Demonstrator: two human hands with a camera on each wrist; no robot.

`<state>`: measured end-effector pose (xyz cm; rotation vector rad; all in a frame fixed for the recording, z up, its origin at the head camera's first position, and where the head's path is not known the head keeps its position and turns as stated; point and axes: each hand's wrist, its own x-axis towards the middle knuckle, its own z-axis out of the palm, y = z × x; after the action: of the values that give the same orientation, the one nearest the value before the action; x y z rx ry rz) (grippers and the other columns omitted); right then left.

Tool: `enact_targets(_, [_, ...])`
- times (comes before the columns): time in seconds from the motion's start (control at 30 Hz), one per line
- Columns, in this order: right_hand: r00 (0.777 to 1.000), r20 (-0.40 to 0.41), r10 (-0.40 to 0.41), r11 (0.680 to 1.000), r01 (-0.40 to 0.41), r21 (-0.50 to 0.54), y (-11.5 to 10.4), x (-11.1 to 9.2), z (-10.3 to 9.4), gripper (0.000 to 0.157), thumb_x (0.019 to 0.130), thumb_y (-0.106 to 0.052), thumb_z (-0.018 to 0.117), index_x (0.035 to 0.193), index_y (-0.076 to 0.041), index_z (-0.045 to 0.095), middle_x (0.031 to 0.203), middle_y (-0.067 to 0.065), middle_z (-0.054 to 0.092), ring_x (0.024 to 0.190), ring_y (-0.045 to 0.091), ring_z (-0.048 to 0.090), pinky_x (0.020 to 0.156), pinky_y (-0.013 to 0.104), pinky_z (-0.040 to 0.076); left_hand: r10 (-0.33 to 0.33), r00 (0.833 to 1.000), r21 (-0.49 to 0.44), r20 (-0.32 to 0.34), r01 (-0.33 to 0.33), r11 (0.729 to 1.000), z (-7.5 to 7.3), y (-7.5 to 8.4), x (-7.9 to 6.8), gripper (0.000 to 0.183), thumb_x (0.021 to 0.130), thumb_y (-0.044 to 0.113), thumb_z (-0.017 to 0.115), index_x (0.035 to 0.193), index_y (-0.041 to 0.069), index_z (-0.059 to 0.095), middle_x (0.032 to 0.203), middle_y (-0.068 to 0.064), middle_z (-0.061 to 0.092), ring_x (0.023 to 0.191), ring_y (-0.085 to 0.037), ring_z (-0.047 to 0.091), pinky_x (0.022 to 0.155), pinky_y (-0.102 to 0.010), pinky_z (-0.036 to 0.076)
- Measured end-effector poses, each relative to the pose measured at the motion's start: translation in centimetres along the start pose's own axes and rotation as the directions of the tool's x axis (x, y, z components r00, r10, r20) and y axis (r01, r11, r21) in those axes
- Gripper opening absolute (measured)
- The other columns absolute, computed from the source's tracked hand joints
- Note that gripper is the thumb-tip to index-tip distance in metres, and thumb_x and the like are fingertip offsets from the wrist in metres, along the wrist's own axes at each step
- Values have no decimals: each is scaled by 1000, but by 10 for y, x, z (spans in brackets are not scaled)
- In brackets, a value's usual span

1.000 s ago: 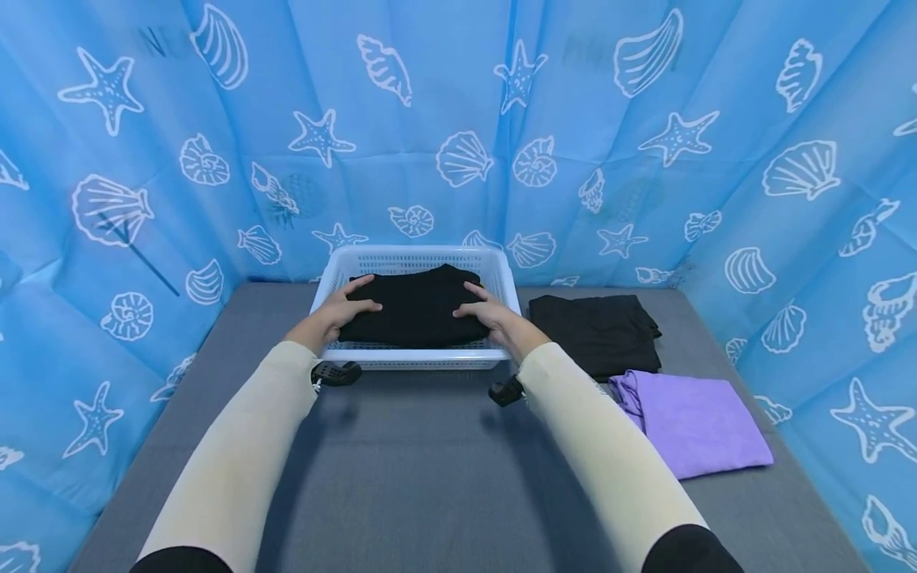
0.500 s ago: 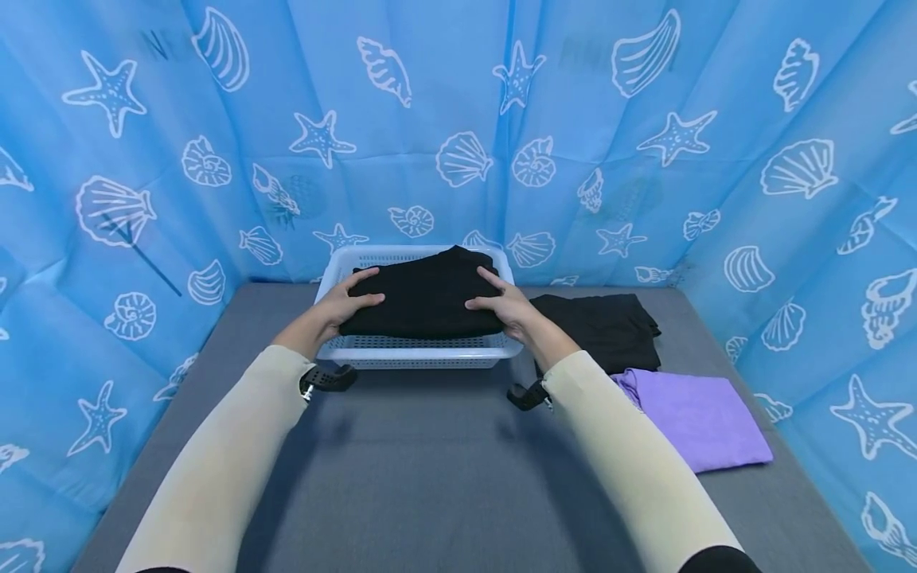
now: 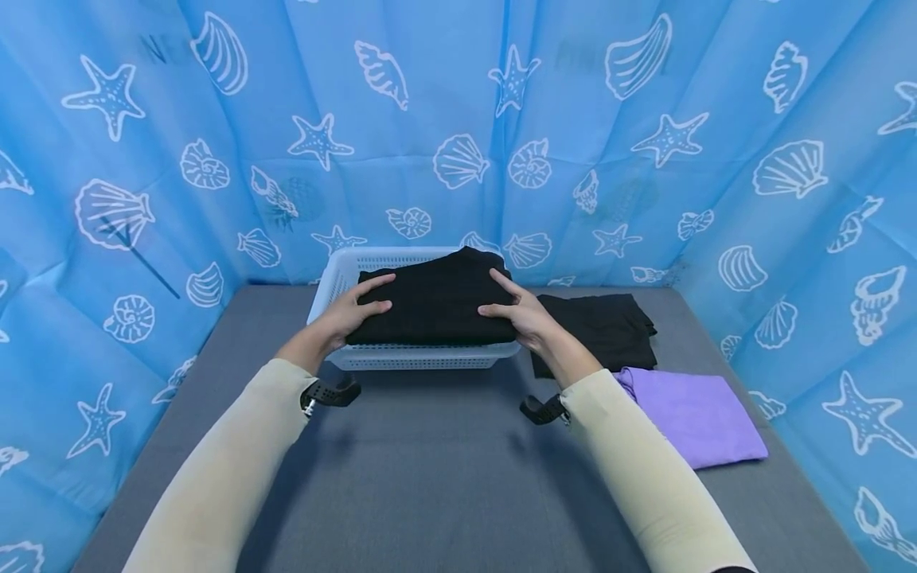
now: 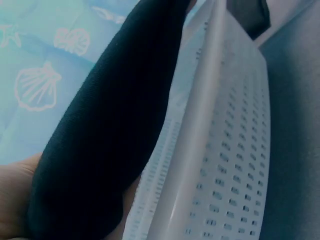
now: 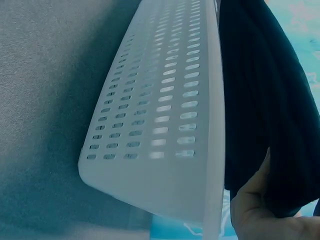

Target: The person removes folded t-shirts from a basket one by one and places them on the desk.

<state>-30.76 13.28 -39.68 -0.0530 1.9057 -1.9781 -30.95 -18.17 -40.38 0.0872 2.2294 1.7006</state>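
Note:
A folded black garment (image 3: 433, 306) is held level over the white plastic basket (image 3: 415, 360) by both hands. My left hand (image 3: 346, 314) grips its left end, thumb and a finger on top and the other fingers out of sight. At the right end my right hand (image 3: 532, 320) grips it likewise. In the left wrist view the thick fold of the garment (image 4: 105, 110) stands beside the basket's rim (image 4: 192, 130). The right wrist view has the thumb of the right hand (image 5: 270, 220) against the cloth, above the slotted basket wall (image 5: 150, 125).
Right of the basket lies another folded black garment (image 3: 602, 326), partly behind the right forearm. Nearer on that side is a folded purple cloth (image 3: 702, 418). All rest on a grey table (image 3: 437, 469), with a blue shell-print curtain (image 3: 458, 103) behind and along the sides.
Both hands have lifted the black garment from inside the basket to above its rim, then shifted it slightly right and nearer. The basket and the other cloths stay put.

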Motion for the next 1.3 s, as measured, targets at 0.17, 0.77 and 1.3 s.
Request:
enact_targets(0.17, [999,33,-22,999,20,49,0,-12,-7,80,95,-4,63,156,-38,25,160,12,29,134,27,48,79,26,57,0,1000,-57,7,1,998,10,3,-7,59,99,29,61,152,34,37,155,-9,37,124,-33,55,87,-39,53])
enact_targets(0.77, [992,120,-41,999,36,40,14,-56,-41,79,97,-1,58,159,-30,16,159,18,28,113,13,64,83,29,57,80,996,79,-38,-77,994,52,6,-33,60,91,31,72,146,27,49,147,-12,47,116,-33,62,94,-46,52])
enact_targets(1.3, [991,121,-58,998,60,-16,29,-95,-70,81,96,-3,61,159,-25,14,161,20,20,114,4,61,86,27,55,141,989,63,54,-144,988,97,7,-57,46,97,25,64,142,23,53,145,-11,47,106,-26,63,87,-40,52])
